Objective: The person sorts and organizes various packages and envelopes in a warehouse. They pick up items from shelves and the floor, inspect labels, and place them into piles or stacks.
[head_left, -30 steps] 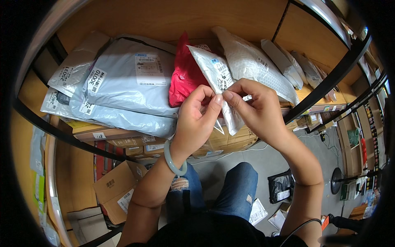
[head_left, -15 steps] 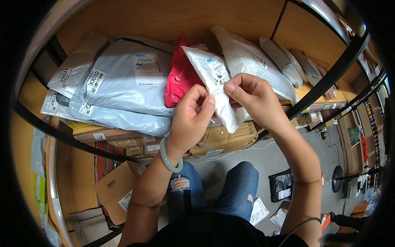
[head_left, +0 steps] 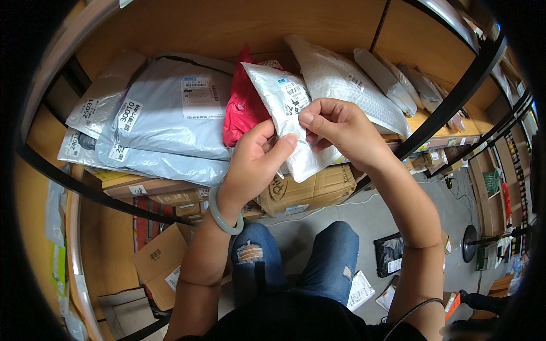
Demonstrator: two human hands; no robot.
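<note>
A small white plastic mailer [head_left: 293, 96] with printed labels is held up in front of the shelf. My left hand [head_left: 259, 156] grips its left edge between thumb and fingers. Against the label side, my right hand [head_left: 335, 128] pinches with thumb and forefinger; whether it has the mailer's film or a sticker's edge is too small to tell. Behind the mailer lies a red plastic parcel [head_left: 242, 108], partly hidden. To its right rests a white bubble-wrap mailer [head_left: 347, 85], and to its left a large grey-blue mailer [head_left: 170, 125] with labels.
A black shelf post [head_left: 455, 99] slants up at the right. Below the shelf edge sits a taped cardboard box [head_left: 310, 190]. An open carton [head_left: 162, 253] stands at lower left. On the floor lie a black parcel [head_left: 389, 253] and a white labelled packet [head_left: 360, 290].
The mailer and both hands have shifted slightly left in the picture. My right thumb and forefinger sit a little further left on the mailer; my left hand still grips it.
</note>
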